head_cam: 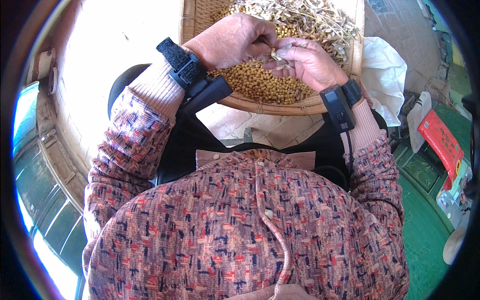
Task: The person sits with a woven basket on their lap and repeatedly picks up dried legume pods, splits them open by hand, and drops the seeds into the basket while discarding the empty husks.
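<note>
My left hand is curled, its thumb and fingertips meeting at a small dry bean pod. Facing it, my right hand holds the same pod between thumb and fingers. The pod looks split, with pale beans showing in it. Bits of dry husk lie on the right fingers. Both hands are over a shallow woven basket. Loose yellow beans, probably soybeans, cover its near part. A heap of dry pods and husks fills the far right of the basket.
A white plastic bag lies against the basket's right side. Farther right, a red packet bearing writing rests by a green surface. Black devices are strapped to both wrists; a cable runs along the right sleeve. Paving shows below the basket.
</note>
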Demonstrator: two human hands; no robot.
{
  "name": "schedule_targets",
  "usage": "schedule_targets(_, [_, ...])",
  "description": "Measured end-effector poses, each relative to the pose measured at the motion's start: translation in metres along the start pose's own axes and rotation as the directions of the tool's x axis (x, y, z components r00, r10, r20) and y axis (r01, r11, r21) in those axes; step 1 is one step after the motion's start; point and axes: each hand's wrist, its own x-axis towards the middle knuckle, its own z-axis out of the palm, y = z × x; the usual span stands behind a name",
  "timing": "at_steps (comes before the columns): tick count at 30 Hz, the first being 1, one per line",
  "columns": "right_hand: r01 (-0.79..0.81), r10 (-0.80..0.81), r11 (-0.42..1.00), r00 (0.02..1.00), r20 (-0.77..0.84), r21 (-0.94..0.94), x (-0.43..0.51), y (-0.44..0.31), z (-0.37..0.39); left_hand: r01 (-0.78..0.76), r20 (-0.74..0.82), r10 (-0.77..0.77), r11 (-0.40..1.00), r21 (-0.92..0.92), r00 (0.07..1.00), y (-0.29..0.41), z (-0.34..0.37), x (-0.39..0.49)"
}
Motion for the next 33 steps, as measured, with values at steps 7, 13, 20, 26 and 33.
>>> schedule_targets(7, [0.051, -0.051, 0.983, 0.999, 0.002, -0.178, 0.004, 0.005, -0.005, -0.007, -0.022, 0.008, 0.999, 0.032, 1.000, -0.002, 0.001, 0.001])
schedule_targets(13, [0.092, -0.093, 0.982, 0.996, 0.003, -0.167, 0.007, 0.006, 0.002, -0.029, -0.049, 0.032, 0.997, 0.069, 0.998, -0.002, -0.002, -0.005])
schedule_targets(20, [0.061, -0.070, 0.966, 0.997, -0.026, -0.253, 0.005, 0.002, 0.001, -0.073, -0.065, 0.081, 0.990, 0.121, 0.995, -0.001, 0.007, 0.000])
schedule_targets(26, [0.044, -0.061, 0.963, 0.996, -0.057, -0.266, 0.004, 0.001, 0.003, -0.078, -0.091, 0.091, 0.987, 0.143, 0.992, 0.000, 0.006, 0.000])
schedule_targets(33, [0.132, -0.139, 0.960, 0.990, -0.012, -0.246, 0.005, 0.005, 0.002, -0.059, -0.111, 0.073, 0.990, 0.128, 0.991, -0.001, 0.002, -0.004])
